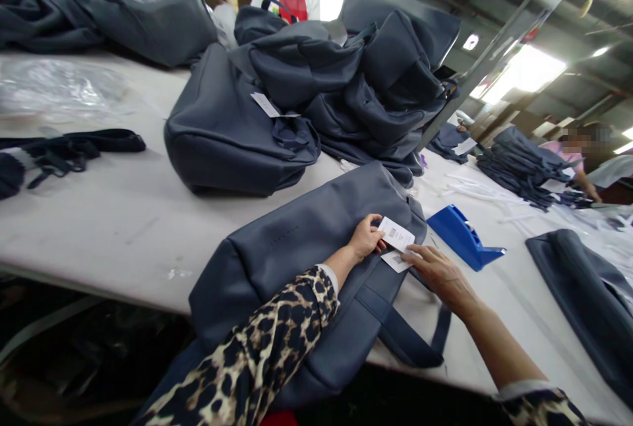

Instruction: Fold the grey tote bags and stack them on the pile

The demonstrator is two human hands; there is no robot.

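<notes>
A dark blue backpack (297,241) lies on its side at the table's front edge, its lower part hanging over. Above its top end, my left hand (366,237) pinches the left edge of a white printed tag (397,233). My right hand (438,274) has its fingertips at the lower right of that tag, closed on its edge. A second white tag (395,261) shows just beneath, partly covered by the first one and my right fingers. The backpack's dark strap (413,343) loops out below my right hand.
A blue tape dispenser (465,235) stands right of the backpack. Behind is a heap of dark blue bags (316,76). Straps (74,149) and clear plastic (59,86) lie left. Another folded bag (578,301) lies right. Two people work farther back; a metal post (494,50) rises behind.
</notes>
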